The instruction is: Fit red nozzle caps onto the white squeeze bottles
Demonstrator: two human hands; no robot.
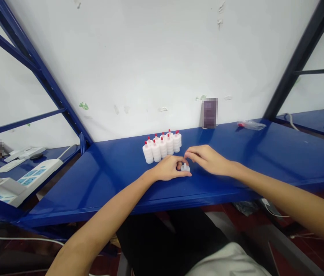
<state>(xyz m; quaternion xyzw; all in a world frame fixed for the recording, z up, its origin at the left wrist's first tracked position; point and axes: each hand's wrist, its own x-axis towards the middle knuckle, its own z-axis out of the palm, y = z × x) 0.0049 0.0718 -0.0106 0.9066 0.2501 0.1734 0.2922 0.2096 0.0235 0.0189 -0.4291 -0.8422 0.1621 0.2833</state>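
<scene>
My left hand (171, 168) curls its thumb and fingers around a small whitish, translucent round piece with a short nozzle (185, 168), low over the blue tabletop. Whether this is a whole bottle or only a nozzle top, I cannot tell. Just right of it and slightly above, my right hand (206, 158) has its fingertips bent together close to the nozzle. Anything between those fingertips is too small or hidden to make out. Beyond my left hand, several white squeeze bottles with red tips (162, 147) stand upright in a tight group.
The blue table (107, 174) runs back to a white wall. A pixelated dark upright rectangle (210, 113) leans there. Farther right lies a clear plastic bag with something red inside (251, 125). Blue frame posts (61, 97) rise at both sides; power strips (35, 178) sit at left.
</scene>
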